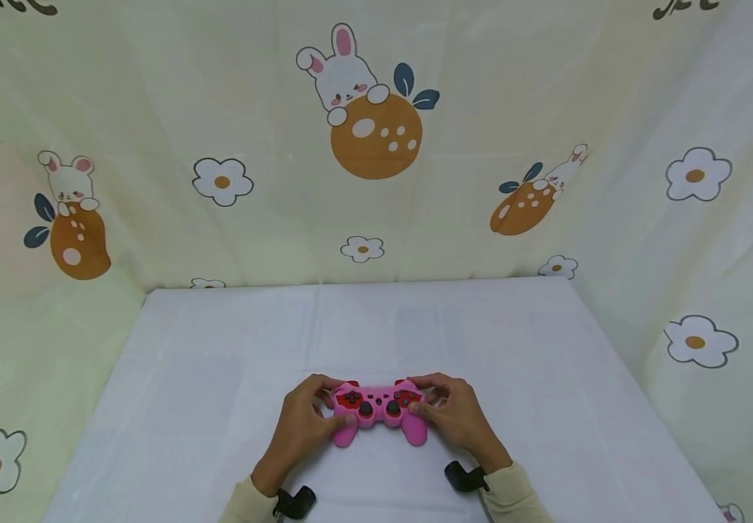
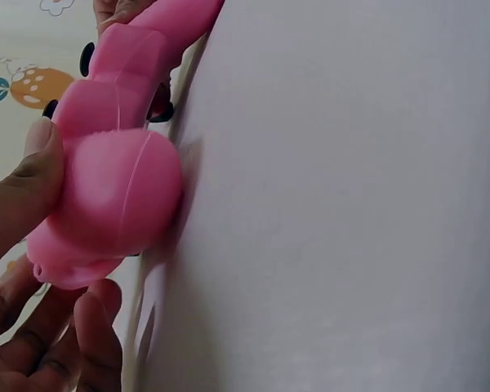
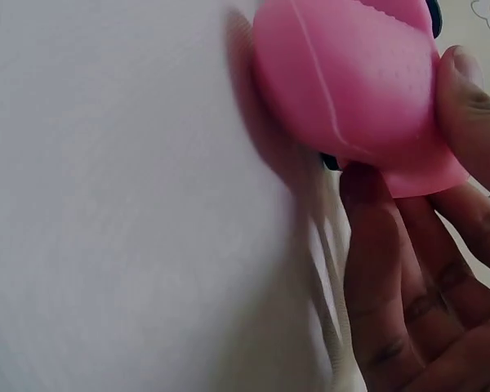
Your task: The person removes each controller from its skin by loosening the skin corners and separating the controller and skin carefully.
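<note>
A pink game controller with red button areas and two black thumbsticks is near the table's front, its grips pointing toward the person. The left hand holds its left side, thumb on the top face and fingers round the far edge. On the other side the right hand grips it likewise, thumb near the right buttons. Up close in the left wrist view, the pink outer surface looks soft, with a seam line. Another seam runs along the rounded pink grip in the right wrist view. The controller's underside is mostly hidden.
A white cloth covers the table. Behind and beside it hangs a cream curtain printed with rabbits, oranges and flowers. Black wrist devices are strapped at both sleeves.
</note>
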Demonstrator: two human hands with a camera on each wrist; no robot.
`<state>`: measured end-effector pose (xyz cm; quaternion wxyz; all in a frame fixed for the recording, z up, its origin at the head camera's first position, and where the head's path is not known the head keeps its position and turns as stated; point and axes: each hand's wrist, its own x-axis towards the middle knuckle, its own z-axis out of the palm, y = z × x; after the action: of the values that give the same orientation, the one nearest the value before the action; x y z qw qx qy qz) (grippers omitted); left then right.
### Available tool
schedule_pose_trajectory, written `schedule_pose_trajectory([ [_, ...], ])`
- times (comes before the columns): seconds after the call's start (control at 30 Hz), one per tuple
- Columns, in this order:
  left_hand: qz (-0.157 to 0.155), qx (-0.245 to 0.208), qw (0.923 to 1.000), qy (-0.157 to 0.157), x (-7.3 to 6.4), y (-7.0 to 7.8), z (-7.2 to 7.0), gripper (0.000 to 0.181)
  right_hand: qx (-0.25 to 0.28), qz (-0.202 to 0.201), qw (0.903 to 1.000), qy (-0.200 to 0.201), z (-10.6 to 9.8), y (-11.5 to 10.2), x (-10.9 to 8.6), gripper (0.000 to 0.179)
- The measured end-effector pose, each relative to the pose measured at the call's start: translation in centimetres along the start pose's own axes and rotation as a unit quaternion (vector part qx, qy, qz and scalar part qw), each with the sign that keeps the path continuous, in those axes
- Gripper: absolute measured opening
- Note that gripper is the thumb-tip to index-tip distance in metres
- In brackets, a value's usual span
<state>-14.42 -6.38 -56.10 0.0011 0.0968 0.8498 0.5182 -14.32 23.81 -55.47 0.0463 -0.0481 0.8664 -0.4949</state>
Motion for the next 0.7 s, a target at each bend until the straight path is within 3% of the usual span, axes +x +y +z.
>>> schedule_pose_trajectory([
  [0.1,-0.011,0.0,0.9999,-0.011,0.3,-0.2,-0.3,0.051,0.006,0.005,1.0,0.005,0.0,-0.1,0.1,0.043],
  [0.27,-0.014,-0.005,0.9981,-0.06,1.4,-0.6,-1.0,0.052,0.029,0.014,0.9993,-0.017,-0.2,0.5,0.7,0.042],
  [0.5,-0.002,-0.006,0.989,-0.148,2.7,-0.7,-1.9,0.053,0.072,-0.003,0.989,-0.129,-1.2,1.3,2.4,0.041],
  [0.7,0.018,-0.006,0.9833,-0.181,3.4,-0.9,-2.3,0.054,0.109,-0.015,0.9742,-0.197,-1.8,1.5,3.7,0.039],
])
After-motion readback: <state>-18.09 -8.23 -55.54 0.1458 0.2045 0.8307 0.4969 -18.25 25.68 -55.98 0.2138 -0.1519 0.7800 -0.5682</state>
